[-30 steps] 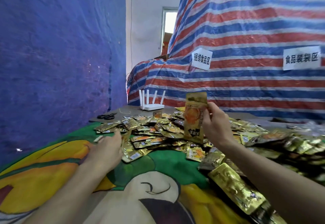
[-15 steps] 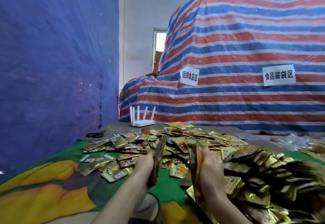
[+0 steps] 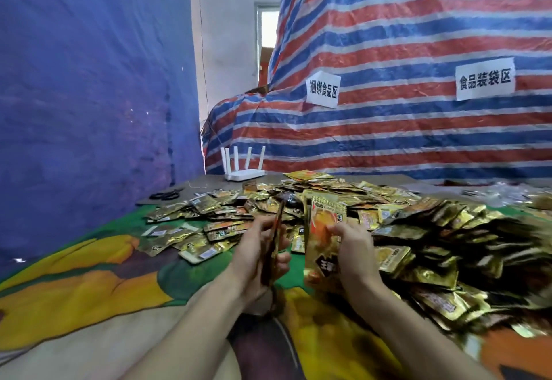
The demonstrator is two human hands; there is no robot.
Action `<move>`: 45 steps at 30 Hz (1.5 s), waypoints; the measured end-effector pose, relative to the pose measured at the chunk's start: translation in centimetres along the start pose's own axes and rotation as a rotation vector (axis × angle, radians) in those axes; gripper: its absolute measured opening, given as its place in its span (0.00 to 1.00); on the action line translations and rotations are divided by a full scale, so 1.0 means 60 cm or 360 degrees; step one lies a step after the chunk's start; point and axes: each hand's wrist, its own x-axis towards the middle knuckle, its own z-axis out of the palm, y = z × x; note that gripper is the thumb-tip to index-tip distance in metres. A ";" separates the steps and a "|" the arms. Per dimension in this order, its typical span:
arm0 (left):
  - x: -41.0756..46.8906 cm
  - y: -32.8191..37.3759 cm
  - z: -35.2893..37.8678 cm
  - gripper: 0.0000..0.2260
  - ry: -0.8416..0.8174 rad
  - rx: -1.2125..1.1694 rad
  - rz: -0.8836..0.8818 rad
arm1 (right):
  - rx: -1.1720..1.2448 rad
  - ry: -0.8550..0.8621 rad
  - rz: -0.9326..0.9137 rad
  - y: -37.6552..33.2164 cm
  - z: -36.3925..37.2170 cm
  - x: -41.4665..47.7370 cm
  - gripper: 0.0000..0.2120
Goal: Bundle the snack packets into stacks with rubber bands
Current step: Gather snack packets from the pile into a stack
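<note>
Tarpaulin [image 3: 418, 36] in red, blue and white stripes fills the far right, with two paper signs [image 3: 323, 89] stuck on it. A blue sheet [image 3: 89, 81] hangs at the left. Below them a cartoon-printed cloth [image 3: 74, 290] in green, yellow and orange covers the work surface. A heap of gold snack packets [image 3: 433, 245] spreads over its far and right parts, thickest at the right and thinning to loose single packets at the left.

Both hands are raised just in front of the heap, near each other but apart. The right hand [image 3: 351, 254] grips upright gold packets [image 3: 321, 236] by their right edge, thumb curled over the orange-printed front and fingers behind; how many it holds cannot be told. The left hand [image 3: 257, 257] holds one packet [image 3: 276, 230] edge-on to the camera, fingers curled round it and thumb against its right face.

A white router [image 3: 243, 172] with four antennas stands at the far edge. Black scissors [image 3: 165, 195] lie just left of the packets.
</note>
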 end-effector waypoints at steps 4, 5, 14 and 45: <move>0.008 -0.018 -0.007 0.15 0.0689 0.0785 0.0435 | 0.0270 -0.0143 0.0172 0.007 -0.001 0.000 0.12; 0.009 -0.023 -0.008 0.15 0.0794 0.1048 0.0573 | 0.0283 -0.0188 0.0185 0.009 0.000 -0.001 0.13; -0.012 -0.044 0.021 0.37 0.0001 0.0506 0.0599 | 0.0197 -0.0342 0.0050 0.015 0.007 -0.020 0.17; -0.027 -0.066 0.045 0.18 -0.0341 0.1209 0.0709 | -0.1548 -0.0345 -0.0648 -0.083 -0.193 -0.076 0.20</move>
